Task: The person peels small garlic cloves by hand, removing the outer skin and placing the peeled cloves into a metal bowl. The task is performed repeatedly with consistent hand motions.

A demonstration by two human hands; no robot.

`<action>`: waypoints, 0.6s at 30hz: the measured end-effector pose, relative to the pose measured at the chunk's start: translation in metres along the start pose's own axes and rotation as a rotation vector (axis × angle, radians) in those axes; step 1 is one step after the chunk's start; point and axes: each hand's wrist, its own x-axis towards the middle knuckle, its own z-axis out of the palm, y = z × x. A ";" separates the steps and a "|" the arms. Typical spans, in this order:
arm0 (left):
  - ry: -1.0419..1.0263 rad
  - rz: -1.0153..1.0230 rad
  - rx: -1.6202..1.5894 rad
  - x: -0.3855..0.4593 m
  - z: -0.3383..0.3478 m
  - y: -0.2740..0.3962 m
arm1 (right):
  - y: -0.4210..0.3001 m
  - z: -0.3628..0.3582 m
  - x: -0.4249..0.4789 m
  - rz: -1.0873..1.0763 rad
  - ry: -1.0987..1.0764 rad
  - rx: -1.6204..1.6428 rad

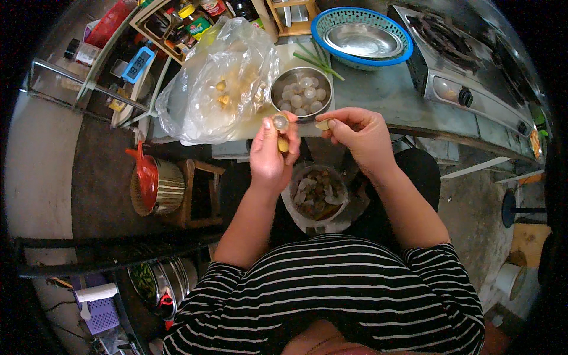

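Between the fingertips of my left hand (pixel 270 160) is a partly peeled longan (pixel 280 121), its translucent flesh facing up. A second, unpeeled longan (pixel 283 145) is tucked lower in the same hand. My right hand (pixel 364 134) pinches a pale piece of peel (pixel 324 125) between thumb and forefinger. Just beyond both hands stands a steel bowl (pixel 329 100) holding many peeled, glassy-looking fruits (pixel 306 92). On the left of the counter lies a clear plastic bag (pixel 195 111) with several yellowish longans (pixel 222 94) in it. Below my hands, a lined bin (pixel 290 205) between my knees contains dark scraps.
Green scallion stalks (pixel 317 63) lie behind the bowl. A blue colander (pixel 316 33) with a metal basin inside stands near a gas stove (pixel 448 91) on the right. Bottles fill a wooden rack (pixel 146 22) at the back left. A red-topped container (pixel 148 186) stands at lower left.
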 end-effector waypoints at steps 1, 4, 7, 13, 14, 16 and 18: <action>0.024 -0.002 -0.052 0.002 -0.001 0.003 | -0.001 -0.005 -0.001 0.022 -0.021 -0.035; -0.071 -0.017 -0.036 0.004 -0.009 0.007 | 0.014 -0.010 -0.005 -0.029 -0.305 -0.637; -0.183 -0.032 0.035 0.003 -0.013 0.009 | 0.049 -0.003 -0.009 -0.017 -0.473 -1.095; -0.313 -0.056 0.152 0.002 -0.027 0.004 | 0.017 -0.007 -0.007 -0.171 -0.255 -0.963; -0.324 -0.075 0.178 0.001 -0.029 0.005 | 0.010 -0.004 -0.005 -0.256 -0.159 -0.776; -0.300 -0.131 0.246 0.000 -0.028 0.004 | 0.002 0.003 -0.004 -0.410 -0.072 -0.558; -0.220 -0.198 0.332 -0.004 -0.027 0.001 | -0.002 0.010 -0.004 -0.560 -0.100 -0.498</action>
